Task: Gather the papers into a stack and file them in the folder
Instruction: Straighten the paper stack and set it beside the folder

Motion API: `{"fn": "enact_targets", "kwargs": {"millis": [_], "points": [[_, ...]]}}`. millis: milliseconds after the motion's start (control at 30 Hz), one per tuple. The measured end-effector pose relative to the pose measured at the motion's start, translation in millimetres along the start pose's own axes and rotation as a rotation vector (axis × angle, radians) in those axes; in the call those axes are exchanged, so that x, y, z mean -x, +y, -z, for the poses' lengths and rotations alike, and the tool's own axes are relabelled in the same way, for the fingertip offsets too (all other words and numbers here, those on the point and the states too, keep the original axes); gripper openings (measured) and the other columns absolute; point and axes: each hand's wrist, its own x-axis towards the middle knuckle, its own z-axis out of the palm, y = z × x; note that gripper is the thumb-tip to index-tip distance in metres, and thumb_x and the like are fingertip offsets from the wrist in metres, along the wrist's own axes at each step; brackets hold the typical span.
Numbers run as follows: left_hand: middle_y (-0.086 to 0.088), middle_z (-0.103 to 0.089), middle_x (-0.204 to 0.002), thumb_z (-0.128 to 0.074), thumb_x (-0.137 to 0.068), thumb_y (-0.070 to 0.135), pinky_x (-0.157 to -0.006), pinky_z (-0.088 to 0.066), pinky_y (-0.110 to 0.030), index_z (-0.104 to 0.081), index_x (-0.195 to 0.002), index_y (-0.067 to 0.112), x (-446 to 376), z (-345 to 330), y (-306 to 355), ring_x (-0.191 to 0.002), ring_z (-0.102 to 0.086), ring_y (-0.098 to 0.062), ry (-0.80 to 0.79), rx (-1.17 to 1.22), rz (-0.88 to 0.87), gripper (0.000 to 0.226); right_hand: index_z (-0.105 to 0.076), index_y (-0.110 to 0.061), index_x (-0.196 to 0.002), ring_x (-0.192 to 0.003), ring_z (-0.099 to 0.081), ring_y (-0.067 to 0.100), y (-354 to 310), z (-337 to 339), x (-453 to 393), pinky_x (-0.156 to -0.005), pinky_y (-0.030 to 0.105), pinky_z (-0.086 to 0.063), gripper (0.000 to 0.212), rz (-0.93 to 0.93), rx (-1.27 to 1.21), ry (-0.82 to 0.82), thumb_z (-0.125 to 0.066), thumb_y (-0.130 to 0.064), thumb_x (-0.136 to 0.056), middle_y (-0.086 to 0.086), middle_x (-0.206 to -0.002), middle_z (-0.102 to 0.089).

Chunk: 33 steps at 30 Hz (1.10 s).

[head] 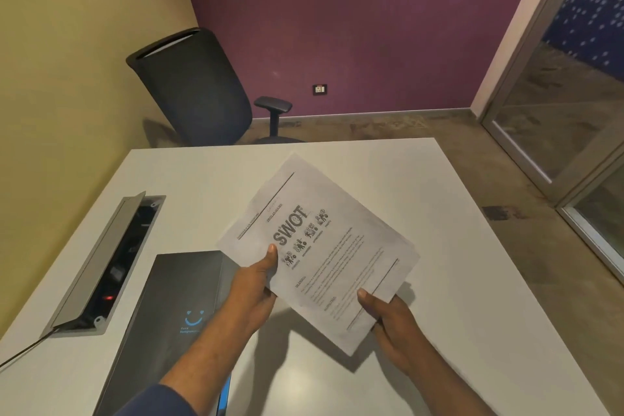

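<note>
Both hands grasp the papers above the table; left hand pinches the near-left edge, right hand the near corner; long axis runs diagonally, heading far-left; perhaps several sheets; folder lies beside, left.

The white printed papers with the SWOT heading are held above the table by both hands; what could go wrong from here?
1. The white printed papers are pinched only at the near edges by the left hand and right hand, so sheets may fan or slip.
2. The closed black folder needs a hand to open.
3. A stray sheet could fall into the open grey cable box.
</note>
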Motion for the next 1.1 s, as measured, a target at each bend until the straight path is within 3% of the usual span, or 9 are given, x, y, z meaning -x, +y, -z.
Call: {"fn": "enact_targets", "kwargs": {"millis": [100,300,400,533,667,833,900,1000,1100], "points": [[-0.011,-0.072,-0.119,-0.060,-0.096,0.015,-0.102,-0.049,-0.052,-0.068,-0.118,0.010,-1.3,11.2,-5.4,-0.109,-0.069,-0.028,0.013,0.040,0.112,0.024,-0.059,-0.012,-0.129,-0.114,-0.065,0.030,-8.8,-3.0,-1.5,-0.083,0.042,-0.058,0.046,0.013,-0.047,0.023,-0.065,0.001,-0.085,0.013,-0.125,-0.068],[-0.014,-0.074,-0.111,-0.062,-0.091,0.001,-0.069,-0.063,-0.042,-0.064,-0.121,0.008,-8.6,41.3,-19.7,-0.097,-0.073,-0.030,0.145,-0.091,0.273,0.030,-0.065,-0.005,-0.119,-0.106,-0.067,0.037,-21.4,-3.8,-2.4,-0.095,0.054,-0.051,0.041,-0.036,0.126,0.171,-0.059,0.015,-0.083,0.018,-0.116,-0.071],[-0.015,-0.072,-0.117,-0.063,-0.089,0.000,-0.071,-0.063,-0.037,-0.061,-0.126,0.005,-12.9,56.9,-18.9,-0.106,-0.068,-0.031,0.211,-0.172,0.317,0.037,-0.063,0.000,-0.120,-0.106,-0.066,0.041,-27.4,-1.6,0.0,-0.096,0.057,-0.049,0.042,-0.068,0.161,0.190,-0.057,0.017,-0.082,0.022,-0.115,-0.071],[-0.015,-0.073,-0.105,-0.059,-0.092,0.009,-0.060,-0.056,-0.030,-0.060,-0.126,-0.004,-17.6,74.9,12.1,-0.081,-0.071,-0.024,0.090,-0.395,0.245,0.036,-0.061,0.000,-0.122,-0.110,-0.064,0.043,-44.0,12.4,5.1,-0.098,0.059,-0.047,0.044,-0.124,0.170,0.114,-0.056,0.015,-0.082,0.022,-0.118,-0.069],[-0.010,-0.073,-0.118,-0.071,-0.085,0.030,-0.072,-0.059,-0.037,-0.070,-0.117,0.007,-16.8,73.8,37.4,-0.103,-0.071,-0.027,-0.085,-0.485,0.318,0.039,-0.062,-0.004,-0.123,-0.110,-0.063,0.046,-56.7,22.5,5.7,-0.096,0.062,-0.047,0.043,-0.187,0.218,0.003,-0.053,0.013,-0.084,0.023,-0.120,-0.068],[-0.018,-0.068,-0.125,-0.073,-0.083,0.012,-0.094,-0.053,-0.052,-0.066,-0.123,0.002,-14.5,57.0,25.6,-0.119,-0.062,-0.036,-0.163,-0.480,0.415,0.042,-0.063,-0.003,-0.120,-0.106,-0.066,0.045,-60.8,21.0,4.5,-0.090,0.056,-0.053,0.038,-0.235,0.332,-0.077,-0.054,0.010,-0.085,0.023,-0.117,-0.069],[-0.013,-0.073,-0.117,-0.065,-0.090,0.007,-0.093,-0.055,-0.041,-0.066,-0.119,0.000,-12.8,51.1,22.3,-0.112,-0.067,-0.028,-0.149,-0.558,0.363,0.031,-0.065,-0.004,-0.118,-0.104,-0.068,0.041,-61.7,21.9,3.9,-0.089,0.053,-0.054,0.035,-0.219,0.409,-0.066,-0.055,0.009,-0.086,0.020,-0.114,-0.071],[0.011,-0.074,-0.071,-0.064,-0.095,0.017,-0.064,-0.051,-0.010,-0.066,-0.099,-0.014,-8.7,42.2,16.8,-0.077,-0.073,-0.003,-0.135,-0.790,0.239,0.032,-0.070,-0.008,-0.111,-0.101,-0.071,0.029,-61.4,20.0,1.9,-0.091,0.043,-0.055,0.030,-0.116,0.583,-0.027,-0.063,0.005,-0.084,0.011,-0.109,-0.075],[0.003,-0.077,-0.101,-0.066,-0.093,0.023,-0.073,-0.054,-0.020,-0.068,-0.118,0.011,-11.0,36.2,3.8,-0.090,-0.072,-0.009,-0.108,-0.827,0.021,0.028,-0.075,-0.012,-0.090,-0.082,-0.070,0.023,-54.9,15.5,-3.0,-0.079,0.041,-0.056,0.015,0.046,0.785,0.152,-0.069,-0.001,-0.082,0.012,-0.093,-0.077]]}}
